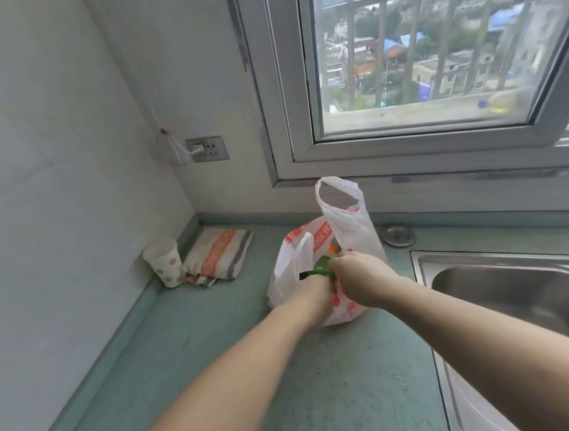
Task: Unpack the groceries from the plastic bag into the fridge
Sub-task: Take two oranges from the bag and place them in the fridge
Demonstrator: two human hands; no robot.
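At the far left, a white paper cup (165,264) with red motifs stands in the corner of the green bench (217,362), touching a folded striped towel (217,256) beside it. Above them a wall socket (206,148) holds a white plug. Next comes the white plastic bag (345,226) with red print, standing upright near the middle of the bench, its two handles raised and its mouth open toward the person. The left hand (313,293) reaches into the mouth on the bag's left side; its fingers are hidden inside, so its grip cannot be told. Just right of it, the right hand (359,277) has its fingers curled round a green item (322,267), perhaps a vegetable or packet, at the bag's opening. The item's long axis runs roughly left to right, slightly tilted, lying between both hands and touching the right, which looks better placed to lift it out. Further right, a steel sink (505,291) is set into the bench. No fridge is in view.
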